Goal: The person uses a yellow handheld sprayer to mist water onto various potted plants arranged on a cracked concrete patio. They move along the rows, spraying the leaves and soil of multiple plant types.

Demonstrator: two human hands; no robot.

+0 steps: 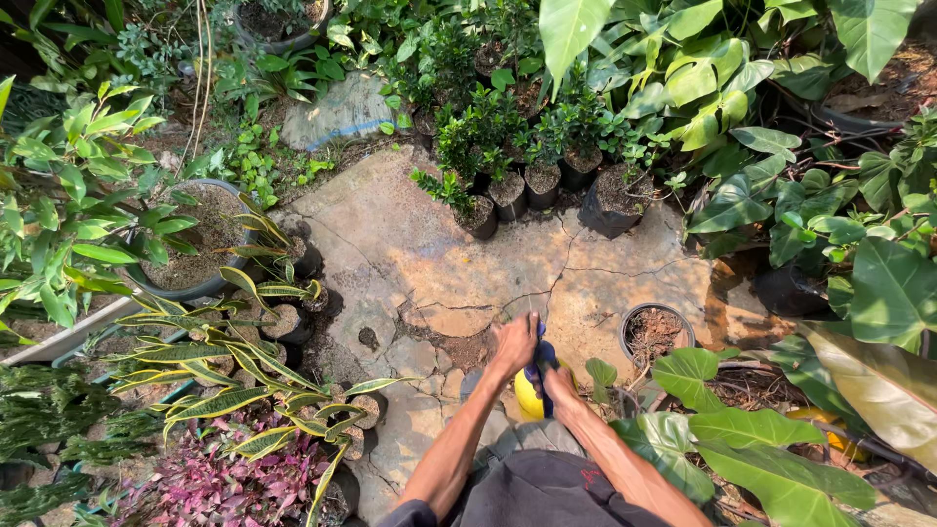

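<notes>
Left hand (514,344) grips blue top (543,357) of yellow sprayer bottle (528,396); right hand (559,383) clasps bottle body, steadying it over cracked stone paving (420,254); empty-looking soil pot (654,332) nearby.

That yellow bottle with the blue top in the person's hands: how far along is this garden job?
Done: small black pots stand planted in a row by the cracked paving. In hand: left hand and right hand both grip the yellow bottle at its blue top. Left: one round pot nearby shows only soil and dry bits, no plant. No spray or wet patch is visible.
</notes>
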